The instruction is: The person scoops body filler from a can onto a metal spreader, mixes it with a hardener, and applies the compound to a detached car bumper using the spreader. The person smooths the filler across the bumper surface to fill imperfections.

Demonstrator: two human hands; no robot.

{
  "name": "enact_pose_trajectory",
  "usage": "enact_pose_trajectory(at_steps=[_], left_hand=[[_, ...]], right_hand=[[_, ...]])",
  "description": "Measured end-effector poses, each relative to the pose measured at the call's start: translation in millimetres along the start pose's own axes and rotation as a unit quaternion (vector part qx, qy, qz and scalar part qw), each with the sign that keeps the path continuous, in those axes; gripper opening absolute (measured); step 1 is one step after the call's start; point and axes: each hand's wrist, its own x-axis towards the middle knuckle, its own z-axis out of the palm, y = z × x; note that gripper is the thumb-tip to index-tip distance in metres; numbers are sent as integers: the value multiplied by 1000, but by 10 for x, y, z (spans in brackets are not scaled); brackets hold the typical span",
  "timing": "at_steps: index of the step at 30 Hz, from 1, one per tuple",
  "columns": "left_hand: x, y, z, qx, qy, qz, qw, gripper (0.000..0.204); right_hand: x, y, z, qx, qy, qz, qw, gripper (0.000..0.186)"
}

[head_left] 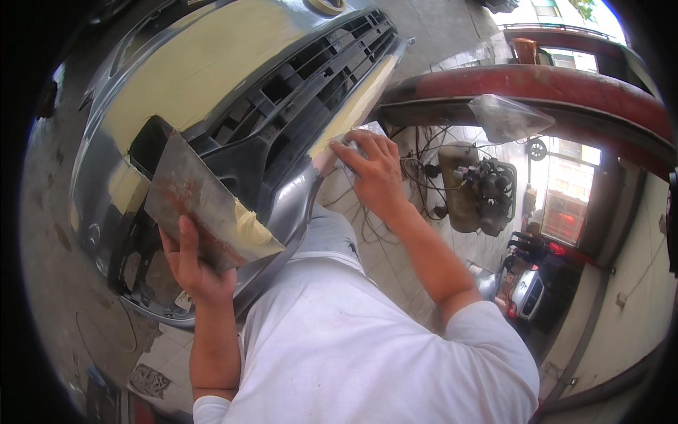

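A grey car bumper point(99, 191) with wide patches of pale yellow filler lies across the left and middle of the view. My left hand point(194, 265) is closed on a flat metal putty plate point(191, 184), its thumb on top. A lump of yellow filler point(251, 225) sits near the plate's right corner. At the bumper's right edge, my right hand point(374, 166) grips a thin putty spreader point(373, 128). Its blade meets the strip of filler point(353, 106) there; the fingers hide most of the spreader.
A roll of tape point(325, 6) rests on the bumper's far end. To the right stand an air compressor point(459, 191) with loose hoses point(417, 169) on the tiled floor, and a red lift beam point(522, 83) with a plastic bag point(505, 116) hanging over it. A car point(526, 293) is farther off.
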Motion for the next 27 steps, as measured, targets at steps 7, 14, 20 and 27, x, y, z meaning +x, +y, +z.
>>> enact_pose_trajectory(at_steps=[7, 14, 20, 27], left_hand=[[30, 35, -53, -24, -16, -3, 1000, 53], [-63, -316, 212, 38, -3, -29, 999, 44], [-135, -249, 672, 111, -30, 2, 993, 42], [-108, -528, 1023, 498, -164, 248, 815, 25]], right_hand=[[-137, -357, -347, 68, -131, -6, 989, 67], [-422, -933, -697, 391, 38, -32, 919, 65], [-478, -234, -659, 100, -51, -29, 993, 59], [-227, 49, -901, 114, 127, -88, 981, 46]])
